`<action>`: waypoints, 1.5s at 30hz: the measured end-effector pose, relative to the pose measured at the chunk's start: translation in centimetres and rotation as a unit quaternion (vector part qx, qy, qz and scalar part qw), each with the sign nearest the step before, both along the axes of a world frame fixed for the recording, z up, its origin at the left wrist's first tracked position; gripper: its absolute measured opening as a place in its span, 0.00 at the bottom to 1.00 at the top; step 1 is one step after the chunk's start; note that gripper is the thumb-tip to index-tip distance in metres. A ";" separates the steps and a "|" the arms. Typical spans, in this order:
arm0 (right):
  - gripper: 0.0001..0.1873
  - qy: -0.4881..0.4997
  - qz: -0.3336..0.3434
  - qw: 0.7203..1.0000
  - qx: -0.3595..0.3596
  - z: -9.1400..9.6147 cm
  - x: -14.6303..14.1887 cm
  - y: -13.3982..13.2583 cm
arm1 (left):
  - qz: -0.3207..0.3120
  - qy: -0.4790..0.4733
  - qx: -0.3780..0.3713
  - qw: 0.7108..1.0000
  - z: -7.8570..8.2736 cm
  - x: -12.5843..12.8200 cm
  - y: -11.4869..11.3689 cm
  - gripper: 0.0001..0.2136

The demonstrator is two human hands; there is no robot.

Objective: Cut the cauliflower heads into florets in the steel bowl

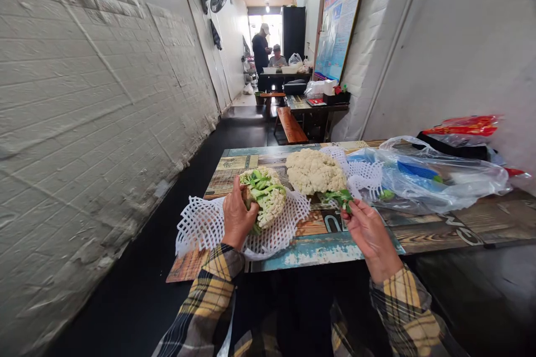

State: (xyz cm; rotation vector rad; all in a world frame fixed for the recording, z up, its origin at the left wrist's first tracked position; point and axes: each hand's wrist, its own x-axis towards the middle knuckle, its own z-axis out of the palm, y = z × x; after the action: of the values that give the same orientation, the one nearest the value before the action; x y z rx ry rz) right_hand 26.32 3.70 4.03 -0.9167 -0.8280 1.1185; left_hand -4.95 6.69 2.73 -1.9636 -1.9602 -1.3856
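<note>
My left hand [238, 213] grips a cauliflower [271, 203] by its stem side, which is turned up and shows pale green stalks. Under it a white foam net [201, 228] lies spread on the patterned table [310, 256]. Between the fingertips of my right hand [371, 234] is a pinched green leaf [339, 197]. A second cauliflower [316, 172], cream-coloured with its curd up, rests just behind that leaf. Another white foam net [364, 175] sits against its right side.
A clear plastic bag [444, 178] with blue and green things inside covers the table's right part, near a red package [464, 124]. White brick wall [84, 95] runs along the left. Farther back are a wooden bench [292, 124], another table, and two people [260, 50].
</note>
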 end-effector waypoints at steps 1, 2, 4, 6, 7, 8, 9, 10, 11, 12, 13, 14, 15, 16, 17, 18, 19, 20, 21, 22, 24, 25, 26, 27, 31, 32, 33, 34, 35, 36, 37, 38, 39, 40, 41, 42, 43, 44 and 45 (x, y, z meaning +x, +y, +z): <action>0.14 -0.008 -0.001 1.000 0.008 0.4 0.0 0.0 | 0.002 0.001 0.000 1.000 0.0 0.0 0.0 0.39; 0.14 -0.026 -0.004 1.000 0.015 0.6 0.0 0.0 | 0.004 0.000 -0.001 1.000 0.0 0.1 0.0 0.39; 0.14 -0.108 -0.005 0.994 0.025 0.4 0.1 0.1 | 0.007 -0.001 -0.006 1.000 0.1 0.1 0.0 0.39; 0.11 -0.249 -0.001 0.968 0.043 -0.5 0.1 0.1 | 0.006 -0.002 -0.012 1.000 0.2 0.1 -0.1 0.39; 0.09 -0.323 -0.001 0.945 0.058 -1.1 0.0 0.0 | 0.006 -0.001 -0.015 1.000 0.3 0.1 -0.1 0.40; 0.08 -0.389 0.000 0.918 0.075 -1.8 -0.1 -0.1 | 0.007 0.001 -0.015 1.000 0.3 0.1 -0.1 0.40; 0.07 -0.437 -0.002 0.895 0.094 -2.5 -0.2 -0.2 | 0.008 0.006 -0.014 1.000 0.3 0.1 -0.2 0.40; 0.08 -0.469 0.005 0.877 0.108 -3.0 -0.3 -0.4 | 0.010 0.012 -0.011 1.000 0.4 0.1 -0.2 0.40; 0.10 -0.490 0.021 0.863 0.119 -3.5 -0.4 -0.6 | 0.011 0.019 -0.008 1.000 0.4 0.1 -0.2 0.40; 0.12 -0.506 0.043 0.852 0.129 -3.7 -0.5 -0.8 | 0.012 0.029 -0.004 0.999 0.4 0.2 -0.3 0.40; 0.15 -0.519 0.066 0.841 0.136 -3.8 -0.6 -0.9 | 0.012 0.040 -0.002 0.999 0.4 0.3 -0.4 0.40; 0.17 -0.530 0.082 0.832 0.142 -3.6 -0.6 -1.1 | 0.012 0.052 0.000 0.999 0.5 0.4 -0.5 0.40; 0.18 -0.538 0.087 0.826 0.146 -3.3 -0.5 -1.2 | 0.012 0.065 0.002 0.998 0.6 0.5 -0.6 0.40; 0.18 -0.543 0.081 0.822 0.151 -2.8 -0.3 -1.2 | 0.013 0.079 0.004 0.997 0.7 0.7 -0.8 0.39; 0.17 -0.546 0.063 0.821 0.154 -2.3 0.0 -1.1 | 0.016 0.091 0.006 0.996 0.9 0.9 -0.9 0.39; 0.15 -0.547 0.037 0.821 0.159 -1.7 0.4 -1.0 | 0.018 0.102 0.008 0.995 1.0 1.0 -1.0 0.39; 0.15 -0.547 0.008 0.821 0.164 -1.0 1.0 -0.7 | 0.020 0.112 0.010 0.993 1.1 1.2 -1.1 0.39; 0.14 -0.549 -0.024 0.818 0.169 -0.3 1.8 -0.3 | 0.022 0.120 0.011 0.993 1.2 1.4 -1.1 0.39; 0.15 -0.552 -0.058 0.813 0.173 0.3 2.8 0.1 | 0.023 0.125 0.011 0.992 1.4 1.5 -1.0 0.38; 0.15 -0.557 -0.094 0.806 0.176 1.0 3.8 0.6 | 0.023 0.128 0.009 0.991 1.5 1.6 -0.9 0.38; 0.17 -0.560 -0.164 0.793 0.174 2.1 6.0 1.8 | 0.027 0.124 0.004 0.992 1.7 1.7 -0.6 0.38; 0.18 -0.556 -0.193 0.791 0.169 2.6 7.0 2.4 | 0.032 0.115 0.002 0.993 1.7 1.7 -0.4 0.39; 0.19 -0.545 -0.209 0.795 0.163 3.0 7.8 2.9 | 0.037 0.104 0.002 0.994 1.8 1.7 -0.3 0.39; 0.19 -0.531 -0.213 0.805 0.155 3.4 8.2 3.5 | 0.043 0.091 0.004 0.995 1.8 1.8 -0.2 0.39; 0.20 -0.472 -0.159 0.854 0.150 4.0 6.9 5.0 | 0.055 0.077 0.012 0.995 1.6 2.2 -0.5 0.40; 0.20 -0.459 -0.136 0.864 0.156 4.0 6.0 5.3 | 0.055 0.085 0.012 0.995 1.5 2.3 -0.8 0.40; 0.20 -0.446 -0.114 0.873 0.161 3.8 5.0 5.6 | 0.055 0.094 0.014 0.994 1.3 2.5 -1.1 0.40; 0.20 -0.433 -0.093 0.882 0.163 3.6 4.0 6.0 | 0.054 0.102 0.017 0.993 1.2 2.6 -1.4 0.39; 0.21 -0.418 -0.076 0.891 0.159 3.1 3.0 6.5 | 0.052 0.105 0.021 0.993 1.0 2.6 -1.6 0.39; 0.21 -0.400 -0.064 0.903 0.145 2.6 2.1 7.0 | 0.051 0.102 0.025 0.993 0.9 2.7 -1.8 0.39; 0.22 -0.381 -0.058 0.915 0.122 1.9 1.3 7.7 | 0.052 0.094 0.027 0.994 0.8 2.6 -2.0 0.39; 0.23 -0.362 -0.058 0.926 0.095 1.2 0.6 8.4 | 0.056 0.082 0.027 0.995 0.7 2.5 -2.1 0.39; 0.23 -0.344 -0.062 0.934 0.068 0.5 -0.1 9.2 | 0.063 0.068 0.023 0.995 0.6 2.4 -2.1 0.39; 0.24 -0.331 -0.067 0.940 0.046 -0.3 -0.7 9.9 | 0.072 0.054 0.018 0.996 0.6 2.3 -2.0 0.38; 0.24 -0.323 -0.073 0.943 0.030 -0.9 -1.2 10.7 | 0.083 0.042 0.012 0.996 0.7 2.2 -1.9 0.38; 0.24 -0.320 -0.078 0.944 0.020 -1.5 -1.7 11.4 | 0.091 0.034 0.006 0.995 0.7 2.1 -1.7 0.38; 0.24 -0.319 -0.082 0.944 0.013 -2.0 -2.1 12.0 | 0.096 0.028 0.002 0.995 0.8 2.0 -1.4 0.38; 0.23 -0.317 -0.086 0.945 0.007 -2.4 -2.5 12.6 | 0.097 0.022 -0.002 0.995 1.0 1.9 -1.1 0.38; 0.22 -0.314 -0.090 0.945 0.002 -2.7 -2.9 13.0 | 0.097 0.017 -0.006 0.995 1.2 1.8 -0.7 0.39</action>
State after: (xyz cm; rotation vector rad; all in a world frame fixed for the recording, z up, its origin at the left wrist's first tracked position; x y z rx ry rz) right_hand 23.41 16.74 1.37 -1.3467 -1.2297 0.6606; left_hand -3.12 5.95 3.91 -1.7338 -2.0838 -1.2870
